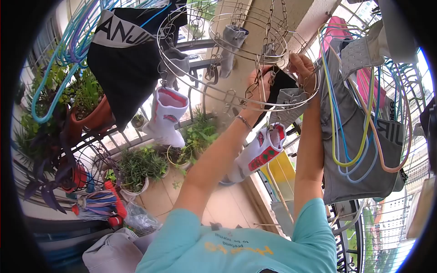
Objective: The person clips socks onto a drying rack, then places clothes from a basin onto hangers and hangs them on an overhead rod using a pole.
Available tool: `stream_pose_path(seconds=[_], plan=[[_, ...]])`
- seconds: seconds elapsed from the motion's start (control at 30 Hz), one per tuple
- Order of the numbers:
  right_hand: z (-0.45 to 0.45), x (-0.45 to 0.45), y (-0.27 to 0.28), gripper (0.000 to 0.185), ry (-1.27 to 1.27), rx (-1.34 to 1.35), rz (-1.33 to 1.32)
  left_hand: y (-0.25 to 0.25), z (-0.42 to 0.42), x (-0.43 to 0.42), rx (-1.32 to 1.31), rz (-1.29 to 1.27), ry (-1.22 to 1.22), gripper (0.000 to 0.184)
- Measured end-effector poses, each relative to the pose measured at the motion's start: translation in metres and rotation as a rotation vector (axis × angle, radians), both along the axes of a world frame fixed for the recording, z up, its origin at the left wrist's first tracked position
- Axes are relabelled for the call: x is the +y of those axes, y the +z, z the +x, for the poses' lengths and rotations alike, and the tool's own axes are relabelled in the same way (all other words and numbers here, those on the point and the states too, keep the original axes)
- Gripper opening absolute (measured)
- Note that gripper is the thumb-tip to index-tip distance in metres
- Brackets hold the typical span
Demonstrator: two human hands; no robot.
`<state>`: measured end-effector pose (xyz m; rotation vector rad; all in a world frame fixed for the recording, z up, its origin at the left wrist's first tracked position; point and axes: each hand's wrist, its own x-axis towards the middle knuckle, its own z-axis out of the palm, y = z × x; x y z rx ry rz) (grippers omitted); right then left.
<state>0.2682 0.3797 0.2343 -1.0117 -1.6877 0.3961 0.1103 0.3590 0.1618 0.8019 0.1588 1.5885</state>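
Note:
Both my hands are raised inside a round wire drying rack [209, 98] with metal clips. My left hand [260, 86] has its fingers closed on a black cloth [278, 86]. My right hand [302, 68] is at the right side of the rack, its fingers pinched near a clip; what they hold is too small to tell. Just below hangs a grey sock [291, 102]. A white sock with red and green marks [265, 148] hangs lower, and another white sock [167, 113] hangs at the rack's left. A grey sock [233, 45] hangs at the back.
Black underwear [120, 59] hangs at the left, beside blue hangers [68, 59]. Colourful hangers [339, 154] and grey clothes [359, 182] hang close at the right. Potted plants [141, 170] stand by the railing below. Clothes pegs and cloth lie at the lower left.

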Motion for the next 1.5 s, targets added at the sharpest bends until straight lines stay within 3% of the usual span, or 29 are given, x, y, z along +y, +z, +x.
stream_pose_path(seconds=[0.1,0.13,0.23,0.37,0.47,0.7,0.77,0.83,0.9,1.3,1.37,1.43,1.5], plan=[[-0.005,-0.003,-0.002,0.018,0.077,0.233,-0.037,0.015,0.004,0.008,0.094,0.081,-0.024,0.014],[0.004,0.003,-0.005,0.018,0.153,0.132,0.000,0.020,0.003,0.006,0.007,0.074,-0.116,0.016],[-0.005,-0.005,-0.008,0.018,0.068,0.161,0.036,0.029,0.003,0.005,0.027,0.024,-0.101,0.016],[-0.012,-0.023,-0.001,0.021,0.103,0.237,-0.113,0.030,-0.003,0.003,0.076,-0.049,-0.226,0.014],[-0.007,-0.026,0.002,0.022,0.068,0.108,-0.129,0.038,-0.004,-0.006,0.086,-0.024,-0.164,0.010],[-0.003,-0.024,0.003,0.028,0.198,0.335,-0.164,0.032,0.006,-0.003,0.213,0.010,-0.072,0.007],[-0.002,-0.023,0.004,0.029,0.204,0.294,-0.165,0.030,0.000,-0.007,0.167,0.071,-0.083,0.004],[-0.007,-0.022,-0.002,0.030,0.159,0.493,-0.123,0.026,-0.001,-0.007,0.080,0.105,-0.082,0.005],[-0.012,-0.023,-0.005,0.031,0.091,0.526,-0.061,0.014,0.004,0.002,-0.048,0.113,-0.074,0.011],[-0.017,-0.029,-0.012,0.028,-0.048,0.220,-0.038,0.017,0.002,-0.002,0.171,0.217,0.203,0.020],[-0.021,-0.025,-0.019,0.028,-0.008,0.448,-0.047,0.013,0.000,0.000,0.230,0.191,0.202,0.022],[-0.023,-0.025,-0.021,0.028,-0.003,0.497,-0.023,0.012,0.000,-0.003,0.212,0.170,0.205,0.022],[-0.024,-0.030,-0.018,0.029,-0.034,0.370,0.033,0.009,0.001,-0.004,0.124,0.149,0.143,0.023]])
